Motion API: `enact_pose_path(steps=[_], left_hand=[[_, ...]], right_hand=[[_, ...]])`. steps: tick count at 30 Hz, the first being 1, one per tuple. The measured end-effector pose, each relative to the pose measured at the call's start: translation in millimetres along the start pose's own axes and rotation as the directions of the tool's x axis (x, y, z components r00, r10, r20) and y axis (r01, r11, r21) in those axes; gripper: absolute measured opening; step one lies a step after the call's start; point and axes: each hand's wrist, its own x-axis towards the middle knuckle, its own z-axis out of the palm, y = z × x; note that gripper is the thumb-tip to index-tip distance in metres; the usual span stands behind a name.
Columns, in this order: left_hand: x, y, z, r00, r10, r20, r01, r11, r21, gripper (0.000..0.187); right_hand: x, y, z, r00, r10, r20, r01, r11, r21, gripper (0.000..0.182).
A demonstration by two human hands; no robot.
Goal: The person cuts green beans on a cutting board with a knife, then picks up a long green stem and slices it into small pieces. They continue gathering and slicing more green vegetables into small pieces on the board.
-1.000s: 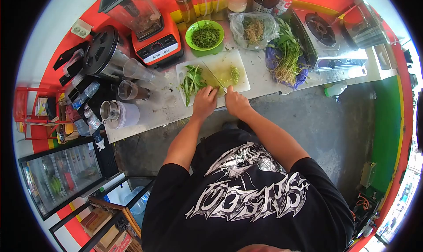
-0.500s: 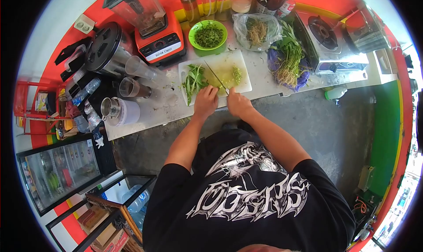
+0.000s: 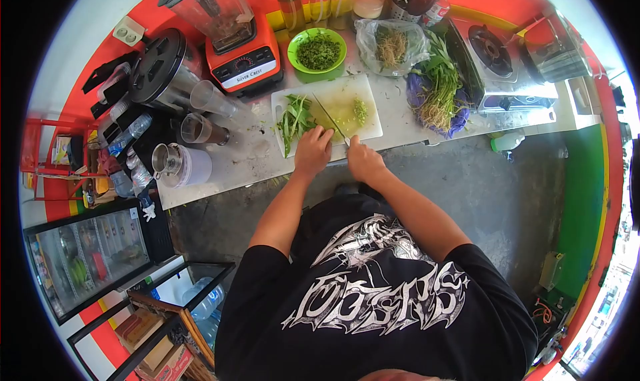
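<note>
Since half a second ago, the right hand (image 3: 365, 161) and knife (image 3: 331, 118) have drawn slightly back towards the person.
The right fingers wrap the handle; the left hand (image 3: 313, 151) has its fingers bunched just beside the blade, and I cannot tell whether they pinch anything. Leafy greens (image 3: 295, 118) lie at the left of the cutting board (image 3: 347, 91), chopped pieces (image 3: 360, 110) right of the blade. Good slicing likely wants tucked fingertips and short, even strokes.

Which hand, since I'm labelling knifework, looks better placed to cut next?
Probably the right hand: it grips the knife, while the left hand is beside the greens on the cutting board.
</note>
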Motion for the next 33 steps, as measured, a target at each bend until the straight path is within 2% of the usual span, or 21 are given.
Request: enact_pose_path(steps=[5, 10, 16, 18, 24, 28, 33], left_hand=[[1, -1, 1, 1.0, 0.0, -0.025, 0.0, 1.0, -0.016, 0.031], [0, -1, 3, 1.0, -0.024, -0.013, 0.023, 0.999, -0.025, 0.031], [1, -2, 4, 0.999, -0.002, -0.051, 0.001, 1.0, -0.024, 0.03], [0, -2, 5, 0.999, -0.039, -0.033, 0.038, 0.998, -0.043, 0.027], [0, 0, 3, 0.999, -0.009, -0.043, 0.009, 1.0, -0.001, 0.018], [0, -1, 2, 0.998, -0.001, -0.058, 0.002, 1.0, 0.01, 0.017], [1, -1, 0, 0.999, -0.024, -0.025, 0.024, 1.0, -0.004, 0.018]], right_hand=[[-10, -3, 6, 0.999, 0.037, -0.007, -0.037, 0.999, 0.004, 0.022], [12, -5, -2, 1.0, 0.008, -0.015, -0.007, 0.999, 0.033, 0.025], [-11, -3, 8, 0.999, 0.044, -0.016, -0.045, 0.999, -0.006, 0.021], [-3, -4, 7, 0.999, 0.033, -0.013, -0.033, 0.999, -0.001, 0.022], [13, -6, 1, 1.0, -0.003, -0.025, 0.004, 1.0, 0.02, 0.024], [-8, -9, 2, 1.0, 0.029, -0.002, -0.029, 0.998, 0.049, 0.022], [12, -8, 1, 1.0, 0.012, -0.008, -0.012, 1.0, -0.006, 0.024]])
